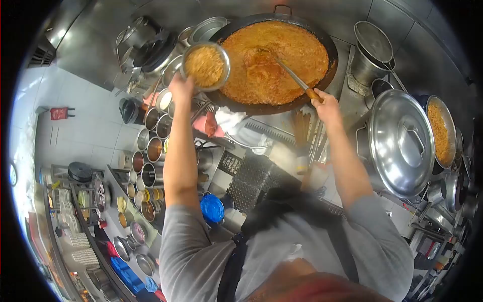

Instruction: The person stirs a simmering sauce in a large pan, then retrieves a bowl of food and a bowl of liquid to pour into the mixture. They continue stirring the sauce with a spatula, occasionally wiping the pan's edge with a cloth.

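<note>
My left hand (182, 88) grips the lower left rim of a round metal bowl (228, 71), which is tilted and holds golden-brown crumbly food (205, 65). This bowl is held above the left edge of a large dark wok (332, 66). Thick orange-brown sauce (297, 45) fills the wok broadly. My right hand (327, 106) is closed round the wooden handle of a metal cooking utensil (294, 76). Its shaft slants into the sauce near the middle, where a mound has gathered; the head is sunk in, so its shape is hidden.
A large lidded pot (397, 146) stands by my right arm, with a pan of brown crumbs (439, 128) beyond it. A strainer (373, 41) rests on a pot behind. Several metal containers (154, 148) crowd the left side, and a white cloth (230, 120) lies before the wok.
</note>
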A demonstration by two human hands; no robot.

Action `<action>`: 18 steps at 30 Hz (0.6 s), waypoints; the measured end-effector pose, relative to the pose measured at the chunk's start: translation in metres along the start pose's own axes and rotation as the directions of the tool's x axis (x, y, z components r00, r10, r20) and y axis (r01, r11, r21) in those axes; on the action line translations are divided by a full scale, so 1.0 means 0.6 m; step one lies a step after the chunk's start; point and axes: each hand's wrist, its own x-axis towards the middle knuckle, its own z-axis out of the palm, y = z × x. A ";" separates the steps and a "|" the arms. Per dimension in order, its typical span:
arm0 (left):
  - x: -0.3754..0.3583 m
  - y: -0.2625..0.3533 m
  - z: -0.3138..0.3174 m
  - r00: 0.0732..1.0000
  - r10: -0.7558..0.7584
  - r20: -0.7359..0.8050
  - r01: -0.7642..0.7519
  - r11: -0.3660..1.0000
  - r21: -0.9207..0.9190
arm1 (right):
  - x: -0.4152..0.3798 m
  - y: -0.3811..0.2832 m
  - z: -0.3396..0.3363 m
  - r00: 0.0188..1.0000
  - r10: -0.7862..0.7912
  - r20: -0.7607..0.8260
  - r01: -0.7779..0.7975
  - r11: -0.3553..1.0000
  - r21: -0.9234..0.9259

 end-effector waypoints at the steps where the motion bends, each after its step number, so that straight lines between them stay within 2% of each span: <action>1: 0.026 0.037 0.032 0.999 0.002 0.034 -0.003 0.999 0.035 | -0.005 -0.008 -0.009 0.999 0.031 0.013 -0.032 0.999 0.041; 3: 0.048 0.116 0.078 0.978 0.208 0.005 -0.206 0.965 0.163 | -0.022 -0.008 -0.029 0.998 0.065 0.026 -0.067 0.995 0.080; 5: 0.087 0.126 0.155 0.952 0.298 0.064 -0.305 0.933 0.192 | -0.047 0.004 -0.051 0.995 -0.063 -0.078 0.071 0.992 0.108; 7: 0.101 0.157 0.197 0.930 0.344 0.129 -0.368 0.878 0.307 | -0.074 -0.015 -0.082 0.994 -0.059 -0.090 0.064 0.996 0.060; 9: 0.118 0.182 0.220 0.915 0.363 0.178 -0.403 0.856 0.323 | -0.095 -0.020 -0.102 0.993 -0.054 -0.107 0.055 0.998 0.008; 11: 0.129 0.209 0.219 0.887 0.426 0.177 -0.460 0.786 0.412 | -0.113 -0.016 -0.112 0.975 -0.130 -0.178 0.125 0.991 -0.040; 13: 0.127 0.222 0.216 0.881 0.442 0.165 -0.470 0.789 0.396 | -0.128 -0.003 -0.117 0.968 -0.147 -0.205 0.144 0.989 -0.029; 15: 0.118 0.233 0.221 0.813 0.556 0.174 -0.577 0.731 0.363 | -0.132 -0.002 -0.118 0.954 -0.194 -0.228 0.193 0.981 -0.028; 16: 0.108 0.236 0.221 0.705 0.637 0.312 -0.709 0.630 0.317 | -0.128 -0.005 -0.115 0.953 -0.199 -0.227 0.198 0.980 -0.027; 17: 0.092 0.244 0.227 0.680 0.582 0.445 -0.727 0.610 0.314 | -0.119 -0.010 -0.110 0.951 -0.215 -0.222 0.209 0.977 -0.052; 18: 0.095 0.240 0.229 0.745 0.533 0.401 -0.662 0.667 0.342 | -0.113 -0.016 -0.109 0.947 -0.234 -0.218 0.222 0.972 -0.080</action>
